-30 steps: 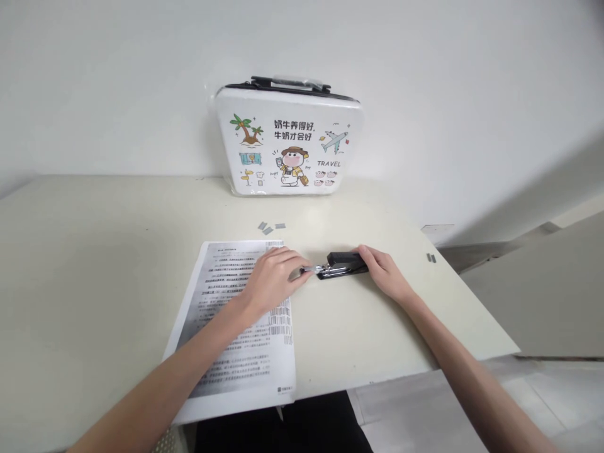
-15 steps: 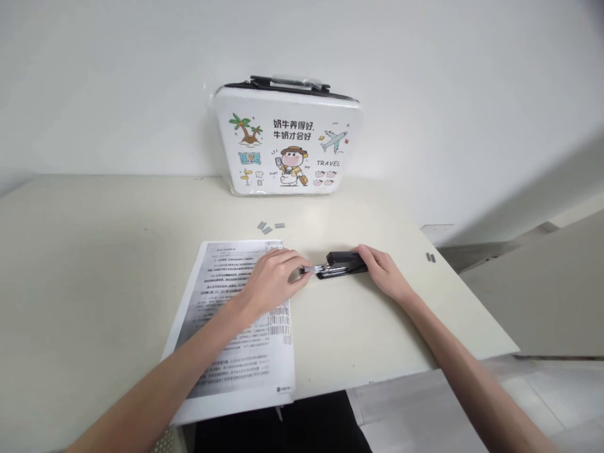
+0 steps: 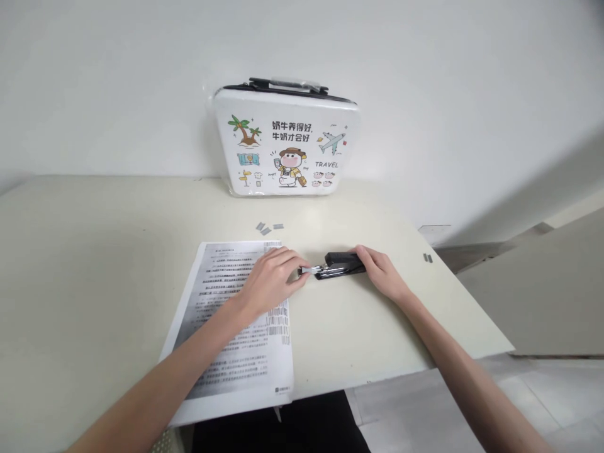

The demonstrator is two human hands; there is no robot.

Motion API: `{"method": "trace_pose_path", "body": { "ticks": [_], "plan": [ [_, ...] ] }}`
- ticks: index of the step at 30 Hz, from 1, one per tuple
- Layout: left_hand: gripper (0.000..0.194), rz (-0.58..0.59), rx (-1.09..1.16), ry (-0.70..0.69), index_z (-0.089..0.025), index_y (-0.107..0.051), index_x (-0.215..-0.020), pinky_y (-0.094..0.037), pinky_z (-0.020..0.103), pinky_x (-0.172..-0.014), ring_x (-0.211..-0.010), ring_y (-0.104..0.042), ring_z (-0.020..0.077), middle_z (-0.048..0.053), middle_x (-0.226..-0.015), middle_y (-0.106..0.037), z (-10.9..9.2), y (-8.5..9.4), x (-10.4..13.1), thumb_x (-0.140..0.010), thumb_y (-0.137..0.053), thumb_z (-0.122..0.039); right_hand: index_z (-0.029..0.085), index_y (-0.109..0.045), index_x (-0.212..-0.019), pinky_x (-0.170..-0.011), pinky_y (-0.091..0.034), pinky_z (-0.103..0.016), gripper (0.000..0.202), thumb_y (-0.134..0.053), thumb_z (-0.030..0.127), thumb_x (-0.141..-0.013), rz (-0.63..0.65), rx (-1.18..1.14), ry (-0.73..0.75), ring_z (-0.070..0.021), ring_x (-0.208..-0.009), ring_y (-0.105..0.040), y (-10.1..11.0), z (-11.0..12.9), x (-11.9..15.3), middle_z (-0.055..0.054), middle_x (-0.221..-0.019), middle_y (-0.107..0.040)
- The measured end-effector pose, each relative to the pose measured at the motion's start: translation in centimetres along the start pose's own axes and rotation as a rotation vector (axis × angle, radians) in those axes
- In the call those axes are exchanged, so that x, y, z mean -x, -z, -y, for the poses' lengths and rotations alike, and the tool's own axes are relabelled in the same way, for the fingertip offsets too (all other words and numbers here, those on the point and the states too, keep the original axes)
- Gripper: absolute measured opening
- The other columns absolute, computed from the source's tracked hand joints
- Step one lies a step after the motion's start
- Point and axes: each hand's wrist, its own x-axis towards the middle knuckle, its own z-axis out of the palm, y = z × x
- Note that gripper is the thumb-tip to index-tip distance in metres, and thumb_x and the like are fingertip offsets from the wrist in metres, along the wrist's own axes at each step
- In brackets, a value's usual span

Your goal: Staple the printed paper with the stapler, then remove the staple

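Pinching the silver piece [image 3: 315, 269] at the left end of the stapler [image 3: 343, 259], L hand [image 3: 272, 278] has thumb & fingers pressed tog., over the paper's [image 3: 236, 377] right edge. R hand [image 3: 381, 272] grips the stapler's right end, thumb on top; other fingertips hidden. Stapler's just right of the paper, near side of the staples [image 3: 265, 231]. Best: brace w/ R, keep L pinch light & in line w/ the body.

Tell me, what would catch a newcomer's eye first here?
Probably the white rectangular cartoon-printed case, standing at the back of the cream table. Nearer, the right hand holds a long black stapler, and the left hand pinches a slim silver metal piece at its other end. Partly beneath that hand lies white paper with black print.
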Motion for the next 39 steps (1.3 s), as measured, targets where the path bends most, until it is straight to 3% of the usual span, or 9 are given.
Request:
{"method": "trace_pose_path", "body": {
  "ticks": [10,39],
  "plan": [
    [0.015,0.015,0.013,-0.006,-0.021,-0.074,-0.101,-0.056,0.038,-0.087,-0.09,-0.072,0.0207,0.003,-0.097,-0.079,-0.33,0.46,-0.2,-0.105,-0.062,-0.028,0.02,-0.069,-0.088,-0.079,-0.048,-0.034,0.07,-0.032,0.078,-0.1,0.009,0.009,-0.003,-0.0254,-0.088,-0.059,0.0,-0.03,-0.03,-0.005,-0.082,-0.068],
    [0.011,-0.004,-0.017,-0.051,-0.022,-0.075,-0.098,-0.051,0.039,-0.087,-0.089,-0.068,0.0205,0.001,-0.094,-0.079,-0.39,0.51,-0.3,-0.102,-0.064,-0.025,0.019,-0.07,-0.091,-0.081,-0.048,-0.034,0.069,-0.032,0.077,-0.101,0.007,0.005,-0.008,-0.0258,-0.091,-0.059,0.06,-0.02,0.04,-0.006,-0.087,-0.069]
  ]
}}
